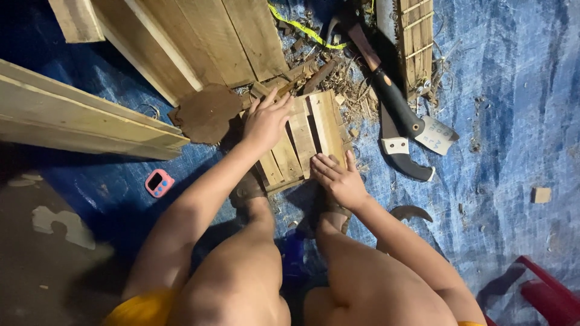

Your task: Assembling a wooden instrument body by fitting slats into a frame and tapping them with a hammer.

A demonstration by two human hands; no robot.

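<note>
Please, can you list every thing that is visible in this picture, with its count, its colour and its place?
small slatted wooden panel: one, pale wood, centre, under both hands
long planks: several, pale wood, left and top
round wooden piece: one, brown, left of the panel
wood chips: many, brown, above the panel
hand saw: one, black handle, right of the panel
small timer: one, pink, lower left
small wood block: one, pale, right
tarpaulin: one, blue, on the ground
plastic seat: one, red, lower right corner
left hand: flat on the panel
right hand: at the panel's near edge
</note>
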